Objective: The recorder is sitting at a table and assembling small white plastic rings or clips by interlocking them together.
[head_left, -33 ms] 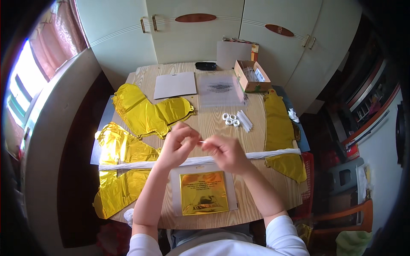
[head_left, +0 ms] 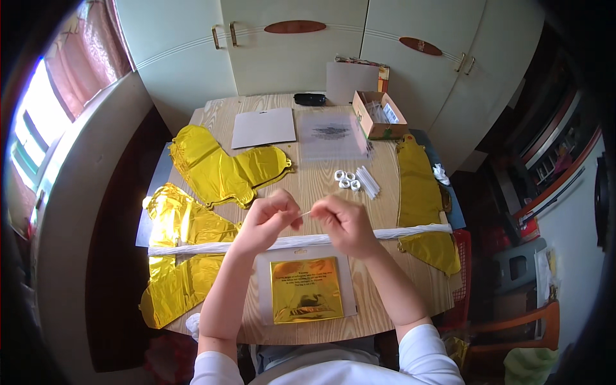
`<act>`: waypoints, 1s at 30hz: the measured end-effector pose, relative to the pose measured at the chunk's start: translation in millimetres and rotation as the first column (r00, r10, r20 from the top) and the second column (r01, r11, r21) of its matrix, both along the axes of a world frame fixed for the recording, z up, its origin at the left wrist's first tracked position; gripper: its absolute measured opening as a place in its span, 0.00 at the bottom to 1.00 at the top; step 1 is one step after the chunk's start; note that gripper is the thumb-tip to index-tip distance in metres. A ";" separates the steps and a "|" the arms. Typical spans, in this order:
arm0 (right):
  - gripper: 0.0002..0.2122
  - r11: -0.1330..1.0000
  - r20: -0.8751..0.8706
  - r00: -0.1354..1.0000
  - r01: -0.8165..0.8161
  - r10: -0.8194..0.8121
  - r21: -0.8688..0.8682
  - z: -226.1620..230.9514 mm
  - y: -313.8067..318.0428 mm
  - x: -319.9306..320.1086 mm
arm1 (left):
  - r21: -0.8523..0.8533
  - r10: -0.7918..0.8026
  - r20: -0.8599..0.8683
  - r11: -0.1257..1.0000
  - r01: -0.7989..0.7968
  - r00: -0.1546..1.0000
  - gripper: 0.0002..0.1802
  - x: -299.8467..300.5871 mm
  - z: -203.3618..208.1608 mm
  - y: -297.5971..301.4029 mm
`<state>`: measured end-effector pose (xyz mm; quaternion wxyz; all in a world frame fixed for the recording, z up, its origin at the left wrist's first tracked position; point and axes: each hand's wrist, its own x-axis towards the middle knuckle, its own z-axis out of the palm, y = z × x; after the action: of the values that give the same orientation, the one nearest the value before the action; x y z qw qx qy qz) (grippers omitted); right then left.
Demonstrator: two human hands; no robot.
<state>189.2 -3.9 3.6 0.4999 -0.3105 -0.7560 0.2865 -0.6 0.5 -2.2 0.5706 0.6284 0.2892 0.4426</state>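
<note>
Above the middle of the table, my left hand and my right hand are held close together with bent fingers. A short, thin white strand runs between their fingertips, pinched at each end. Its exact kind is too small to make out. Below the hands lies a long white twisted bundle, stretched across the table. Nearer to me, a folded gold foil sheet with dark print rests on a pale card with a hang hole.
Flat gold foil balloons lie at the left, another at the right. Several small white rolls sit beside thin white straws. Farther back are clear bags, a grey-white card, a small box and a black pouch.
My right hand's fingers have risen slightly and turned, and more of the white strand shows between the hands. The left hand has barely moved.
</note>
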 end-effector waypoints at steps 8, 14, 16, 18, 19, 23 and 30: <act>0.06 0.996 0.057 0.996 -0.077 0.074 0.050 6.7 -5.0 -0.7 | 0.110 0.139 -0.190 0.987 -0.120 0.972 0.10 2.1 -0.7 -1.6; 0.06 0.996 0.230 0.973 -0.053 0.036 0.066 -6.3 -1.9 2.7 | 0.243 0.209 -0.033 0.950 -0.195 0.977 0.08 15.7 10.0 -4.6; 0.07 0.993 0.077 0.994 -0.086 0.080 0.080 0.9 -3.8 1.0 | 0.295 0.238 -0.240 0.941 -0.163 0.941 0.09 6.5 0.5 -0.5; 0.06 0.997 0.136 0.990 0.019 -0.028 0.068 -5.2 4.2 3.2 | 0.095 -0.152 0.166 0.986 0.137 0.974 0.09 2.0 0.3 0.0; 0.05 0.995 0.166 0.983 0.071 -0.081 0.066 -6.3 6.7 4.1 | 0.048 -0.305 0.383 0.949 0.311 0.872 0.09 2.1 0.6 0.6; 0.05 0.996 0.176 0.981 -0.083 0.075 0.041 -4.4 -4.3 1.6 | 0.319 0.346 -0.152 0.904 -0.285 0.926 0.09 17.9 12.2 -2.4; 0.07 0.995 0.213 0.974 -0.085 0.073 0.048 -2.4 -6.2 -0.9 | 0.159 0.122 0.125 0.977 -0.141 0.985 0.08 15.2 11.7 -5.5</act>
<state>188.3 -10.1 1.2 0.4139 -0.2946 -0.8242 0.2502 14.6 -5.0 9.5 0.5010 0.6270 0.2591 0.5374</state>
